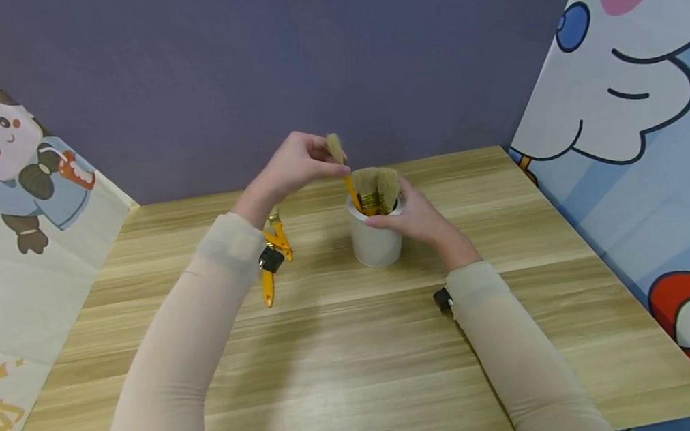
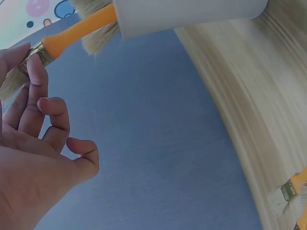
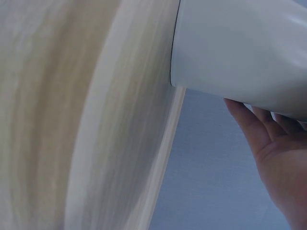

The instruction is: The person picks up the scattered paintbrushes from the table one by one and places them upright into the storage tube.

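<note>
My left hand [image 1: 303,164] pinches a paintbrush [image 1: 333,148] by its metal collar, bristles up and orange handle reaching down into a white cup [image 1: 377,245]. In the left wrist view, thumb and forefinger grip that paintbrush [image 2: 79,31] while the other fingers curl loosely. The cup stands upright on the table, with more bristle brushes [image 1: 376,184] in it, bristles upward. My right hand [image 1: 415,216] holds the cup's right side near the rim, thumb across the front. In the right wrist view, its fingers [image 3: 247,124] lie against the smooth wall of the cup [image 3: 235,48].
Left of the cup, several orange-handled brushes [image 1: 268,287] lie on the wooden table [image 1: 359,372], with a black piece [image 1: 271,258] among them. A small black object [image 1: 443,299] sits beside my right sleeve. A dark purple-grey wall [image 1: 307,68] rises behind; printed panels flank the table.
</note>
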A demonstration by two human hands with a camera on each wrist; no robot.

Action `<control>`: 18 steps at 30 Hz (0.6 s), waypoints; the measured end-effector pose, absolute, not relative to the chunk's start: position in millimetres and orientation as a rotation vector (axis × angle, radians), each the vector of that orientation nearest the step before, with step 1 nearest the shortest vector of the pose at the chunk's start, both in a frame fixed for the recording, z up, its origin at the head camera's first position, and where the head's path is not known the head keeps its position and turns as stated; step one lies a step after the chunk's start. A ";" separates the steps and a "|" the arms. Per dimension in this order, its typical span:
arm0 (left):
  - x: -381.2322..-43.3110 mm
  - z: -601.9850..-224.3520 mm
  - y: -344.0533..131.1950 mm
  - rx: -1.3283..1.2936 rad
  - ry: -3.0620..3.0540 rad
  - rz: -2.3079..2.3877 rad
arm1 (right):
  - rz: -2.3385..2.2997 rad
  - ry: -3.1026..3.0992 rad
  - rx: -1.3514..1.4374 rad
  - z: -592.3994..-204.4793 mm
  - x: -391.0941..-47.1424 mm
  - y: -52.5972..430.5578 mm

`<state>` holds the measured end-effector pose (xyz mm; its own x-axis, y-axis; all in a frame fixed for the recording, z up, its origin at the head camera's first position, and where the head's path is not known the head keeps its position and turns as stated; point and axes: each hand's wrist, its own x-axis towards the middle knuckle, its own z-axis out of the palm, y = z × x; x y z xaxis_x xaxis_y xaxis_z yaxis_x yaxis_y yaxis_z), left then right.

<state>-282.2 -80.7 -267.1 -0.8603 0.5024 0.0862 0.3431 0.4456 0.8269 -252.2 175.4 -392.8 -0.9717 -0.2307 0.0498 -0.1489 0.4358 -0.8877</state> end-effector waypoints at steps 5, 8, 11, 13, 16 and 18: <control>-281.5 -274.4 -75.3 0.716 2.577 1.278 | -1.598 2.582 -0.372 -392.8 -252.3 176.0; -281.2 -280.8 -71.8 0.709 2.593 1.257 | -1.603 2.576 -0.399 -393.4 -253.1 176.8; -282.0 -288.3 -68.5 0.727 2.594 1.243 | -1.595 2.582 -0.389 -393.6 -253.4 177.3; -282.9 -293.3 -66.4 0.737 2.586 1.242 | -1.584 2.585 -0.375 -393.4 -253.1 177.4; -283.7 -299.6 -63.7 0.761 2.570 1.264 | -1.580 2.593 -0.385 -392.6 -252.4 177.2; -283.1 -301.5 -62.5 0.767 2.556 1.281 | -1.585 2.598 -0.395 -392.3 -251.9 176.7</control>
<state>-283.1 -62.5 -301.5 -0.8504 0.5219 0.0669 0.3660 0.4953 0.7879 -251.9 176.7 -392.3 -0.9642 -0.2554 0.0712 -0.1802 0.4343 -0.8826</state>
